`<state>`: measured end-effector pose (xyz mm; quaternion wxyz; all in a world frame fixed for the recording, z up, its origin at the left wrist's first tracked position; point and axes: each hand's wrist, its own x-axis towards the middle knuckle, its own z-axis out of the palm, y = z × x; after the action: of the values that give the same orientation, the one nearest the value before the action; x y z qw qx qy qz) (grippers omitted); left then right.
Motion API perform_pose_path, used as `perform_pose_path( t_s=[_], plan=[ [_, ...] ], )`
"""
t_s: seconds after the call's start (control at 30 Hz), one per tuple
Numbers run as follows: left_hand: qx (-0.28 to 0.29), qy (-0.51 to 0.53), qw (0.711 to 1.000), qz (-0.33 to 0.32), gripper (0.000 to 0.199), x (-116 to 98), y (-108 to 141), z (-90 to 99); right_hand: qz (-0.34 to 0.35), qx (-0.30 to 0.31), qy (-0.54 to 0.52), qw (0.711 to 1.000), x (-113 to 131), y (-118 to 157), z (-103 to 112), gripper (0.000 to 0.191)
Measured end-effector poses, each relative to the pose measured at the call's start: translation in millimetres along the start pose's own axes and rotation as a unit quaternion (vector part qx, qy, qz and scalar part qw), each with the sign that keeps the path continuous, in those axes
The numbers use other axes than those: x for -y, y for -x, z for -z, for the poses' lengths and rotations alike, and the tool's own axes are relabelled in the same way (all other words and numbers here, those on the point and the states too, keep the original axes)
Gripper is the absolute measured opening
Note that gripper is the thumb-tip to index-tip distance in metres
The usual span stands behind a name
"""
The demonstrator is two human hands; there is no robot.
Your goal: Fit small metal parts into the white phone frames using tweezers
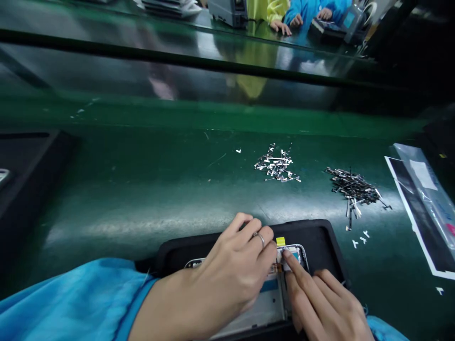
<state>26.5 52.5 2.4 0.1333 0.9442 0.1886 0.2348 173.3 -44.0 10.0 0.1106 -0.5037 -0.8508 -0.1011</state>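
Note:
An opened device housing (265,310) with a silver rim and rounded corners, like a phone or small tablet, lies in a black tray (320,234). My left hand (236,265), wearing a ring, reaches across it with fingers curled together at the upper part. The left fingertips are mostly hidden, and I cannot see what they hold. My right hand (320,298) presses its extended index fingertip onto the small parts near the top right corner, its other fingers loosely bent. Just above that fingertip, a yellow tab (280,241) sticks out over the rim.
Small white and silver strips (277,163) lie in a loose pile beyond the tray. Farther right sits a pile of dark strips (355,187), with a clear plastic bag (426,182) past it. Another black tray (28,166) stands left. Other people's hands (280,27) show across the bench.

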Motion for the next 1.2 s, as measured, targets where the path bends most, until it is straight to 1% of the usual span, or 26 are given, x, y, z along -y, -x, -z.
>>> perform_pose_path(
  t_s=[0.03,0.1,0.2,0.33,0.43,0.53,0.7,0.8,0.9,1.0,1.2],
  plan=[
    [0.01,0.013,1.0,0.015,0.024,0.1,0.2,0.3,-0.002,-0.002,0.0,1.0,0.3,0.4,0.3,0.039],
    [0.001,0.041,0.999,0.033,0.025,0.0,0.1,1.2,-0.006,-0.002,0.002,1.0,1.1,1.7,0.6,0.042],
    [-0.007,0.057,0.997,0.049,0.025,-1.4,-1.5,2.2,0.0,-0.011,0.011,1.0,1.5,3.5,-0.5,0.039],
    [0.014,0.05,0.996,0.066,0.025,-4.2,-2.9,4.1,0.014,-0.024,0.022,0.999,0.2,4.2,-2.7,0.036],
    [0.013,0.044,0.997,0.065,0.023,-4.1,-2.6,5.5,0.012,-0.027,0.031,0.999,-0.4,4.4,-3.6,0.035],
    [0.024,0.042,0.997,0.058,0.022,-2.0,-2.2,6.7,0.012,-0.031,0.044,0.998,-1.0,3.7,-4.3,0.034],
    [0.037,0.036,0.997,0.054,0.022,-1.0,0.7,8.9,0.035,-0.009,0.055,0.998,-2.0,0.6,-4.0,0.042],
    [0.044,0.05,0.996,0.051,0.023,-2.6,4.8,9.9,0.038,-0.01,0.057,0.998,-2.0,0.9,-3.1,0.041],
    [0.048,0.045,0.996,0.057,0.02,-3.5,7.3,10.7,0.029,-0.018,0.043,0.998,-2.3,2.6,-3.4,0.039],
    [0.052,0.029,0.996,0.062,0.018,-2.7,6.5,11.1,0.017,-0.04,0.036,0.998,-2.6,2.8,-5.4,0.035],
    [0.028,0.036,0.997,0.061,0.017,0.3,3.6,9.0,0.03,-0.033,0.035,0.998,-2.9,-2.1,-6.0,0.036]
  ],
)
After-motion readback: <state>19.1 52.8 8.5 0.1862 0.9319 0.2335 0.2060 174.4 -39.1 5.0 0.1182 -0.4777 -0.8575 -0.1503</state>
